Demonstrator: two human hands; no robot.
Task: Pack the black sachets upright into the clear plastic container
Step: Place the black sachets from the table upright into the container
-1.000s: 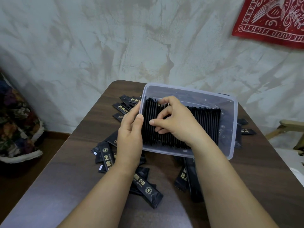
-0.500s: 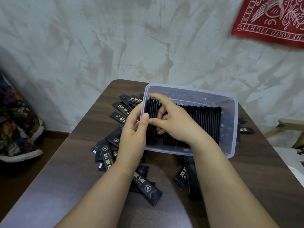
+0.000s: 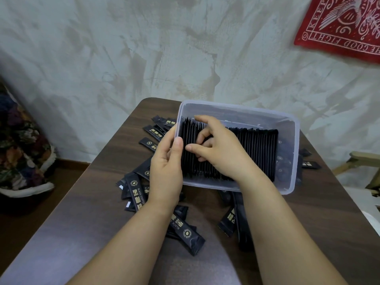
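Dark wood table [image 3: 98,202] under you carries the container [image 3: 296,140], and the packed sachets [image 3: 253,153] stand upright in it as one tight row, running from your left thumb [image 3: 178,146] to well past your right wrist. Over the last second your left hand [image 3: 166,171] has gone from lying flat against the outside of the left wall to gripping it, thumb over the rim and fingers behind. Your right hand [image 3: 221,150] has shifted toward that thumb and dug in. Its index lies along the tops, and the other fingers curl into the row and, with the thumb, clamp a small clump at the left end. You seem to be seating that clump and closing the gap there. Loose sachets [image 3: 185,229] lie flat under your left wrist and beside both forearms, so plenty remains to pack.
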